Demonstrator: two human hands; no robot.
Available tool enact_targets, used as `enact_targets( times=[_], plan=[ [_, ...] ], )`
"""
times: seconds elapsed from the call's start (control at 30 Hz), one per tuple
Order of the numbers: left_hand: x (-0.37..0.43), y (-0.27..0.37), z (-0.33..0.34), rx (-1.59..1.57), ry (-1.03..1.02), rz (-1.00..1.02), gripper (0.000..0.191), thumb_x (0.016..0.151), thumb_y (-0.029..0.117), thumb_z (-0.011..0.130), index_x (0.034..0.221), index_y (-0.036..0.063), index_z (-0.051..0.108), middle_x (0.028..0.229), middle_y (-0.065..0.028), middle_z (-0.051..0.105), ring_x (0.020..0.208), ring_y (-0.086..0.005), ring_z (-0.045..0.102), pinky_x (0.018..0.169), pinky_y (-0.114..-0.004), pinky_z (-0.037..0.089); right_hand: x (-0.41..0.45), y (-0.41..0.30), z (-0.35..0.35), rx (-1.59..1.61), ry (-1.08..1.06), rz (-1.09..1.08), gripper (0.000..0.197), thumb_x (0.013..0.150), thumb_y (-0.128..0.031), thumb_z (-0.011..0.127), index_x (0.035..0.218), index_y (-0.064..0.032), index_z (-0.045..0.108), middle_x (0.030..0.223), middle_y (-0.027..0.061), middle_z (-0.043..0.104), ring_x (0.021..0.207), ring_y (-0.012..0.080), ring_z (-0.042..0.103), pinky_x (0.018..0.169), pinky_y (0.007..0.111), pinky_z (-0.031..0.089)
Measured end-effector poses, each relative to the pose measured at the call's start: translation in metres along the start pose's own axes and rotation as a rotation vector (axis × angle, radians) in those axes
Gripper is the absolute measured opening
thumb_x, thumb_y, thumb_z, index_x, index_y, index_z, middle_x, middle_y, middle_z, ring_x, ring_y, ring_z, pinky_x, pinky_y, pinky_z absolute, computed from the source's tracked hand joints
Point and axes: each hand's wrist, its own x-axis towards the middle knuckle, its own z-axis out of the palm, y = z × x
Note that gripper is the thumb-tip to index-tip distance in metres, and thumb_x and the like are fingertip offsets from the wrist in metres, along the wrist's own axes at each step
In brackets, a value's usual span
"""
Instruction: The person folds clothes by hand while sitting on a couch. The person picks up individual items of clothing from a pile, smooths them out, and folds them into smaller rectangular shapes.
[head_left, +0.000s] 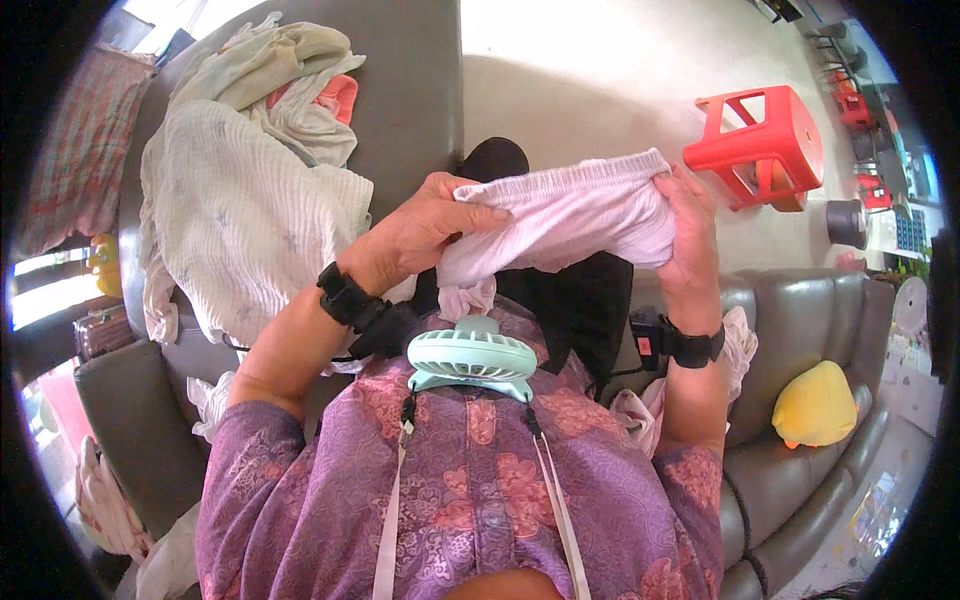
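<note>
My left hand pinches one end of the elastic waistband of a pale pink cloth garment. At its other end my right hand grips the waistband corner and side, so the band is stretched between both hands above my lap. A crumpled light cloth piece hangs below the garment's left part. Beside my left forearm lies a pile of laundry with a white crinkled cloth, a pale green cloth and a coral-red piece. A mint-green neck fan hangs at my chest.
The pile rests on a grey leather seat. A red plastic stool stands on the floor at upper right. A yellow plush toy sits on the grey leather sofa at right. More crumpled cloth lies by my right forearm.
</note>
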Motion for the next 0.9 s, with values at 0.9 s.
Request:
enact_targets(
  times=[0.9],
  plan=[
    [0.007, 0.017, -0.013, 0.304, 0.085, -0.015, 0.027, 0.084, 0.018, 0.052, 0.1, -0.0038, 0.056, 0.09, -0.0167, 0.062, 0.08, -0.0248, 0.063, 0.058, -0.035, 0.055, -0.079, -0.103, -0.161, 0.583, -0.133, -0.562, 0.037, 0.082, -0.012, 0.041, 0.116, 0.0033, 0.046, 0.115, 0.0182, 0.051, 0.108, 0.0324, 0.047, 0.096, 0.047, 0.034]
  ],
)
